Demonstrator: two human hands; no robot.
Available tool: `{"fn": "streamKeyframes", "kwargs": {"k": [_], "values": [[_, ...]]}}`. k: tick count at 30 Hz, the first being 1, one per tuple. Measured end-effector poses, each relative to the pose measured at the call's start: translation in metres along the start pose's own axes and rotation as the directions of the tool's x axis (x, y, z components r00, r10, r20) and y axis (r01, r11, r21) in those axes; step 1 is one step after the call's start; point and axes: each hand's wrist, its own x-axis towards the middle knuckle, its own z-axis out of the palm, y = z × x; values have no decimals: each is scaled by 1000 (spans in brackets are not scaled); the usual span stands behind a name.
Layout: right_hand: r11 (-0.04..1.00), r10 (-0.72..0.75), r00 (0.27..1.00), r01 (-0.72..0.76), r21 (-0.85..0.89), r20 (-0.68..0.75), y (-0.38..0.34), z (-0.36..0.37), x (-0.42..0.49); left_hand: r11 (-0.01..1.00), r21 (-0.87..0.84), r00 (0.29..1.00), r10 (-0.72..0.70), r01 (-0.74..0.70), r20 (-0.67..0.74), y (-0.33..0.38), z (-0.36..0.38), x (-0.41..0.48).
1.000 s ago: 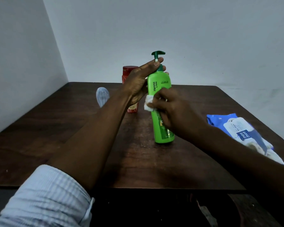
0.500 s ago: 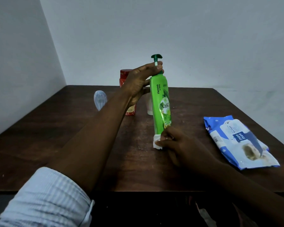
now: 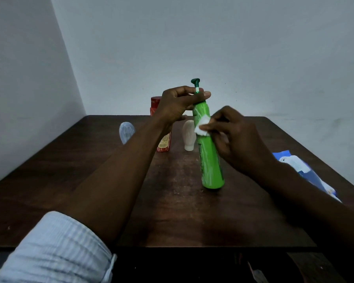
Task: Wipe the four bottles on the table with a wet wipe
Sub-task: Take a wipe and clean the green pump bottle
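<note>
A tall green pump bottle stands tilted on the dark wooden table. My left hand grips it at the neck, just under the dark green pump head. My right hand pinches a folded white wet wipe against the bottle's upper body. Behind them stand a red bottle, partly hidden by my left arm, a small white bottle and a clear bluish bottle.
A blue and white wet wipe pack lies at the table's right edge, partly behind my right forearm. Pale walls close the table in at the left and back. My left sleeve is rolled up at bottom left.
My right hand has slid the wipe from the bottle's base up to its upper body. The bottle has turned, its label now facing away. The left hand keeps its grip on the neck.
</note>
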Motion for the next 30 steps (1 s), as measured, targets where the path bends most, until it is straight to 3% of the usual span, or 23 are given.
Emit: {"fn": "streamKeyframes", "kwargs": {"k": [6,14,20,30], "values": [[999,51,995,-52,-4,-85,9,-13,36,996,-2,996,84,-84,-22,4,12,-2],[996,86,990,-82,35,-108,17,-27,40,993,20,991,114,-115,64,7,24,-2],[996,63,998,-64,-67,-14,12,-30,33,984,45,984,168,-170,54,6,30,2],[992,53,998,-57,-115,-44,33,-31,30,996,39,983,77,-85,167,5,23,4]]}}
